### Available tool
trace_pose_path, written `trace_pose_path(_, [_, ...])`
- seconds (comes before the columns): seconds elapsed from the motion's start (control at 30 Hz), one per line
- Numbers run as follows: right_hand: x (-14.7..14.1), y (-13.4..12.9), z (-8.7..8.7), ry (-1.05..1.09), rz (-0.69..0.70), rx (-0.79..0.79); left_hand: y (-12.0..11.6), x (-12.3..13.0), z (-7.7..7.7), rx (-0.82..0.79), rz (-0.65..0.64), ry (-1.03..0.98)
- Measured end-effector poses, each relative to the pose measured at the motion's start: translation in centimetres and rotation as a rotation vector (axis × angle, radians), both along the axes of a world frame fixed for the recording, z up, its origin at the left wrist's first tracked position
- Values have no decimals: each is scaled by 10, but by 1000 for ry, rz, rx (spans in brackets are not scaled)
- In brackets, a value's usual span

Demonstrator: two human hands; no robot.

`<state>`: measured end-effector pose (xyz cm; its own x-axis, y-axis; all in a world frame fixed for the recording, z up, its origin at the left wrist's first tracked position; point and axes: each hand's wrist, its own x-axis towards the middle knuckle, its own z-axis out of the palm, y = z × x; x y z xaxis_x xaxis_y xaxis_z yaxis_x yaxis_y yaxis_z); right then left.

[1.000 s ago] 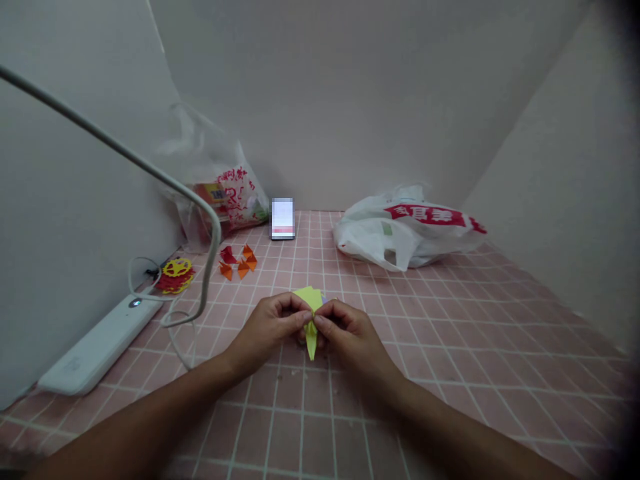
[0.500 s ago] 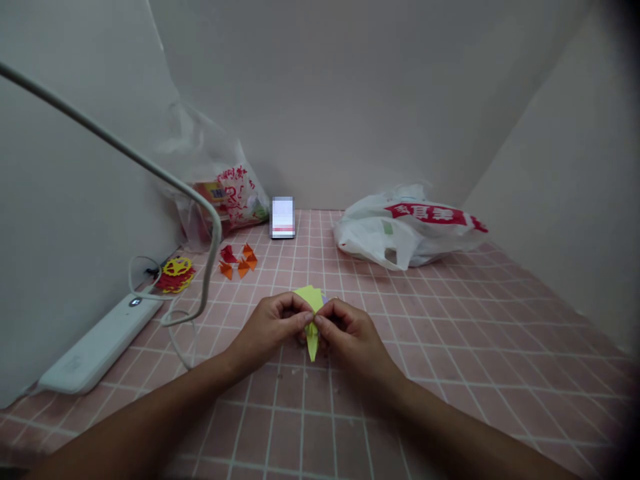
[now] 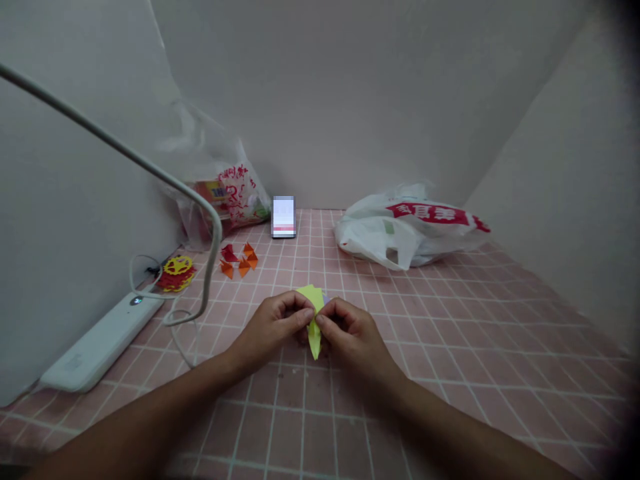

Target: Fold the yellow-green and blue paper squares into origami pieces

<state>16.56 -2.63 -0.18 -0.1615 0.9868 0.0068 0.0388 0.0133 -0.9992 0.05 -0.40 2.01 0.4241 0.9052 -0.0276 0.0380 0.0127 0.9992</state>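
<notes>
Being pinched by the nearly closed left hand (image 3: 283, 321) and right hand (image 3: 356, 335), the folded yellow paper (image 3: 313, 296) is being held centrally over the pink tiled surface (image 3: 450, 333). Its narrow tip (image 3: 315, 347) is being left uncovered between them.

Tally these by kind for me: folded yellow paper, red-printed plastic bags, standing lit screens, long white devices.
Folded yellow paper: 1
Red-printed plastic bags: 2
Standing lit screen: 1
Long white device: 1
Total: 5
</notes>
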Motion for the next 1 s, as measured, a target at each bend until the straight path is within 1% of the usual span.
trace_pose_path(0.13, [0, 0, -1, 11, -5, 0, 1, 0, 0, -57, 15, 9])
trace_pose_path(0.33, [-2, 1, 0, 83, 0, -35, 1, 1, 2, -17, 23, 58])
trace_pose_path(0.47, [-1, 2, -1, 84, 10, -26, 1, 1, 3, -12, 6, 89])
trace_pose_path(0.57, [0, 2, -1, 42, 16, 11, 1, 1, 2, -26, -4, 101])
trace_pose_path(0.7, [3, 3, 1, -81, 13, 83, 1, 0, 1, -45, -12, 132])
trace_pose_path(0.83, [5, 3, 1, -131, 21, 78, 3, 0, 1, -18, -25, 177])
trace_pose_path(0.9, [4, 3, 1, -96, 34, 47, 3, 0, 0, -14, -27, 192])
trace_pose_path(1.0, [4, 3, 2, 5, 53, -5, 3, 1, -1, -52, -21, 169])
